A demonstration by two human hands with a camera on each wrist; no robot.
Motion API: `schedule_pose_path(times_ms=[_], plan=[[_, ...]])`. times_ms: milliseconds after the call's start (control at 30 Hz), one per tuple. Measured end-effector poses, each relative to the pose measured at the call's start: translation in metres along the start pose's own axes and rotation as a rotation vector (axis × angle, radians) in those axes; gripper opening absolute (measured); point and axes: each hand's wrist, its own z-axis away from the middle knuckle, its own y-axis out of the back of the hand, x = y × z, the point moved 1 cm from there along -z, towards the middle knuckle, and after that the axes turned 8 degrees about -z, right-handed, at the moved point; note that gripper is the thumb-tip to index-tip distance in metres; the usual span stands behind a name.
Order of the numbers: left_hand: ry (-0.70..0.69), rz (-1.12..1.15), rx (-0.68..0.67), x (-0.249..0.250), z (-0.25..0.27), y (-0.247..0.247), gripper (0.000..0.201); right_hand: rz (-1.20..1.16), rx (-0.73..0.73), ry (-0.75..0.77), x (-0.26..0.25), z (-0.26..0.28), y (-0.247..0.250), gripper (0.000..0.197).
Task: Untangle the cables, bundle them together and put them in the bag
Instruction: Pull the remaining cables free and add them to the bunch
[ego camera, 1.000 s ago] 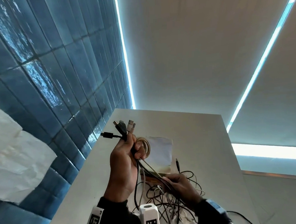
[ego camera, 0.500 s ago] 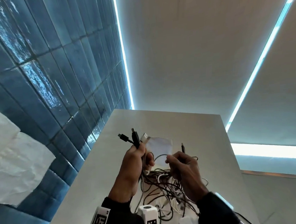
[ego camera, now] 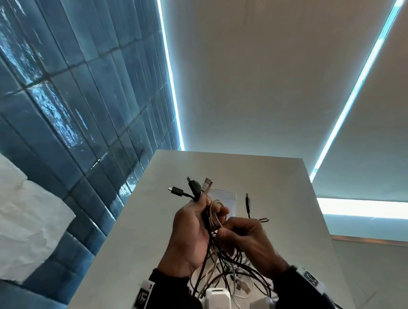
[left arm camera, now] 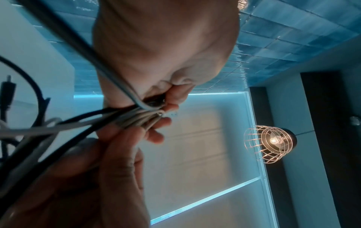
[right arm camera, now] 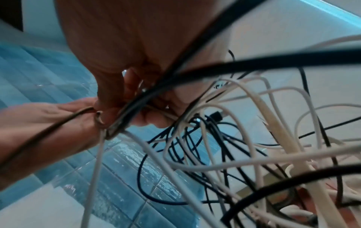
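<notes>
Both hands are raised above the near part of the grey bench (ego camera: 284, 197), close together and touching the same tangle of cables (ego camera: 219, 270). The left hand (ego camera: 191, 236) has its fingers (left arm camera: 156, 135) curled tight round a gathered bunch of the cables, black and beige together. 3 plug ends (ego camera: 193, 188) stick up out of the top of this fist: 2 black ones leaning toward the left edge of the bench and a pale one beside them. A small beige coil (ego camera: 217, 212) loops out of the fist on its right side.

The right hand (ego camera: 249, 240) sits just beside the left, its fingers (right arm camera: 148, 118) curled and pinching several strands of the same tangle right next to the left fist. A thin black lead with a slim jack plug (ego camera: 247, 203) stands up behind the right hand, toward the far edge.

Below both hands the rest of the cables hang in loose black and white loops down to the near edge of the bench. A white flat item (ego camera: 224, 198) lies on the bench behind the hands; I cannot tell whether it is the bag.

A blue tiled wall (ego camera: 63, 103) runs along the left edge of the bench.
</notes>
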Motion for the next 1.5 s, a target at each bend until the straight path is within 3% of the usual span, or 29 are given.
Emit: schedule_pose_path(times_ms=[167,333,500,667,933,1133,1333,1500], plan=[[-0.058,0.072,0.003,-0.004,0.002,-0.005,0.024,0.041,-0.074,-0.030,0.015,0.000,0.010,0.017],[-0.098,-0.039,0.066,-0.020,0.002,0.001,0.027,0.176,-0.050,-0.096,0.044,0.003,0.019,0.017],[-0.115,-0.123,0.120,-0.025,0.002,0.003,0.026,0.560,-0.011,0.119,0.060,0.007,0.025,0.003],[-0.154,-0.111,0.159,-0.016,0.000,0.013,0.024,0.835,0.096,0.175,0.060,0.016,0.041,0.029],[-0.130,-0.033,0.100,-0.024,-0.011,0.029,0.028,0.771,0.256,0.067,0.052,0.025,0.048,0.014],[-0.128,-0.063,0.086,-0.027,-0.011,0.029,0.029,0.732,0.303,-0.059,0.056,0.017,0.052,0.017],[-0.141,-0.035,0.090,-0.019,-0.009,0.033,0.028,0.816,0.245,0.040,0.059,0.021,0.051,0.030],[-0.171,0.016,0.058,-0.014,-0.007,0.031,0.027,0.838,0.111,0.193,0.050,0.028,0.043,0.034]])
